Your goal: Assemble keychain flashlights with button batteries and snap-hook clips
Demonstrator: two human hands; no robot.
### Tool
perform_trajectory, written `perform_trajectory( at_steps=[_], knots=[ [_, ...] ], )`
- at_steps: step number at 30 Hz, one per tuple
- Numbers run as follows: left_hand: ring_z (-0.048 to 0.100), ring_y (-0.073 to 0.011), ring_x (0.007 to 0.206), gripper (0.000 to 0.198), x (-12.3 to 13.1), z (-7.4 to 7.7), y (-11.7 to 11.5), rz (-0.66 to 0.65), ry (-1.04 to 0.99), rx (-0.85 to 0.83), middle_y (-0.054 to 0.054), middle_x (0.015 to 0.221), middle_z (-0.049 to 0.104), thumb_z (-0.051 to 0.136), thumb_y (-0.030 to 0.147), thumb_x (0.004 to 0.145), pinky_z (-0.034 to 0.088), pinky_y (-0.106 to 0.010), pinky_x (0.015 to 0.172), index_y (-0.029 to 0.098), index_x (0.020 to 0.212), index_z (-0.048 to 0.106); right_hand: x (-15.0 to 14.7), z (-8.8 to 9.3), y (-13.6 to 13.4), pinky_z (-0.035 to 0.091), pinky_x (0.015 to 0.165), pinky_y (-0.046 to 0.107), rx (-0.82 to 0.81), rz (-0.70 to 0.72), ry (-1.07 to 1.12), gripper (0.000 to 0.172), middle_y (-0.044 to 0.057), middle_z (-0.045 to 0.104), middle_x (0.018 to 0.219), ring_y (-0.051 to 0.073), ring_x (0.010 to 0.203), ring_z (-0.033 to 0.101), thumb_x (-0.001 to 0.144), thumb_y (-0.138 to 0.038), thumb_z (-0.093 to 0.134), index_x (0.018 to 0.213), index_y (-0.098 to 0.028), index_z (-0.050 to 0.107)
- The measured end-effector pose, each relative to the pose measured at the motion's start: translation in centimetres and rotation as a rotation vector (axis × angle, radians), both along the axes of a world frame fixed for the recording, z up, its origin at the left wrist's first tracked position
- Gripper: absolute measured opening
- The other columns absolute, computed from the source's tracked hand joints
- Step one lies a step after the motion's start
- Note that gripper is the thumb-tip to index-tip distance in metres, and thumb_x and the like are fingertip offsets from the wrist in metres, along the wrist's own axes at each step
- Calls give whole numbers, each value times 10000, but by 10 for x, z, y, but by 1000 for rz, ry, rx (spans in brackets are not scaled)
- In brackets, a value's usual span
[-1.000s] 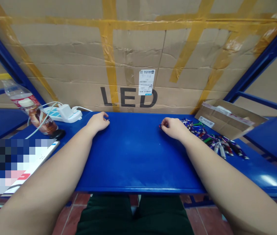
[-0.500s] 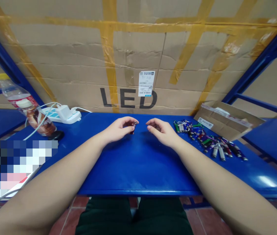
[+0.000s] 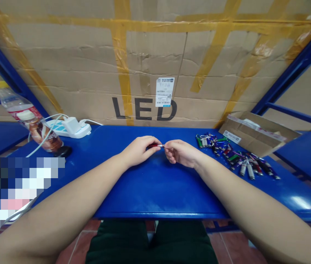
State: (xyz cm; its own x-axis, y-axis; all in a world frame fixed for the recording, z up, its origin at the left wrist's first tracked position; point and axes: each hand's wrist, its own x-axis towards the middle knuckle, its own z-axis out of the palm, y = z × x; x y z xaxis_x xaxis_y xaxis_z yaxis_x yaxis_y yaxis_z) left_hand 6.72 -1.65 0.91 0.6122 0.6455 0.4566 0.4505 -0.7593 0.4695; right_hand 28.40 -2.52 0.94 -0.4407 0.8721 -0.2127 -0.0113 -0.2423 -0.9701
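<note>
Over the blue table, my left hand is closed around a slim red keychain flashlight, with thumb and fingers along its sides. The flashlight lies about level, and its silver end points right. My right hand is closed, with thumb and forefinger pinched at that silver end; its other fingers curl below. Whatever small part sits between those fingertips is too small to make out. Off to the right of my right hand lies a pile of similar keychain flashlights in green, silver, red, blue and dark colours, some with clips.
An open cardboard box stands behind the pile. On the left are a white power strip with cables and a tilted drink bottle. A large taped carton marked LED walls off the back of the blue table.
My right hand has moved left and closed at the flashlight's end. My left hand has shifted slightly right, and the flashlight has turned from steeply tilted to about level, pointing right.
</note>
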Motion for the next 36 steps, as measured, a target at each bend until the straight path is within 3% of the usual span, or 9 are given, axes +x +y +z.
perform_trajectory(
  at_steps=[3, 8, 13, 17, 20, 23, 28, 32, 36],
  knots=[
    [697, -224, 996, 283, 1, -1, 0, -25, 43, 32, -87, 1076, 758, 476, 342, 1053, 520, -350, 912, 195, 1126, 706, -3, 1, -1, 324, 440, 223, -61, -12, 44, 182, -29, 495, 502, 84, 454, 424, 692, -270, 703, 617, -178, 565],
    [697, -224, 987, 334, 3, -4, 2, -42, 24, -124, -69, 1061, 771, 439, 378, 1051, 502, -339, 913, 192, 1077, 716, -2, -3, 0, 289, 468, 232, 107, 6, 11, 172, -45, 465, 512, 87, 480, 385, 685, -302, 700, 637, -188, 581],
    [607, -175, 740, 401, 3, -4, 5, -39, -78, -440, -27, 781, 676, 481, 492, 1001, 492, -304, 738, 174, 898, 703, 10, -3, 3, 366, 575, 270, 702, 102, -395, 212, -17, 547, 611, 124, 576, 463, 845, -360, 605, 717, -193, 630],
    [323, -90, 468, 400, -1, 2, 6, -76, -130, -929, 61, 573, 394, 626, 566, 917, 278, -227, 460, 170, 875, 670, 15, 2, 0, 421, 700, 302, 1224, 238, -669, 252, 39, 639, 752, 167, 714, 551, 973, -289, 494, 782, -199, 632],
    [217, -59, 427, 400, -9, 9, 5, -87, -105, -1244, 84, 550, 311, 690, 562, 888, 175, -202, 412, 166, 847, 650, 12, 4, -1, 424, 735, 324, 1470, 323, -780, 298, 67, 640, 779, 192, 754, 549, 1018, -264, 435, 797, -200, 624],
    [268, -66, 399, 352, -16, 12, 4, -59, -96, -1403, 96, 520, 310, 677, 538, 916, 218, -183, 394, 196, 992, 637, 7, 3, 0, 408, 729, 338, 1589, 342, -876, 346, 77, 643, 776, 203, 749, 535, 1041, -278, 405, 780, -207, 621],
    [645, -152, 645, 454, -17, 8, 5, -55, -236, -1111, 34, 726, 601, 796, 483, 843, 492, -237, 525, 237, 1130, 545, 7, -3, 2, 424, 736, 318, 1413, 228, -793, 286, 65, 643, 779, 190, 740, 556, 1011, -268, 439, 777, -212, 593],
    [631, -115, 627, 353, -14, 1, 10, -31, -239, -795, -14, 841, 664, 833, 354, 802, 518, -242, 539, 159, 1015, 631, 10, -8, 5, 423, 681, 278, 1151, 118, -653, 262, 28, 644, 747, 156, 687, 576, 991, -301, 482, 772, -211, 596],
    [612, -103, 587, 287, -14, -2, 12, -19, -218, -694, -10, 788, 670, 775, 332, 854, 533, -246, 536, 139, 1049, 690, 11, -11, 8, 432, 676, 272, 1150, 96, -613, 240, 28, 662, 761, 154, 698, 596, 986, -293, 504, 797, -204, 622]
  ],
)
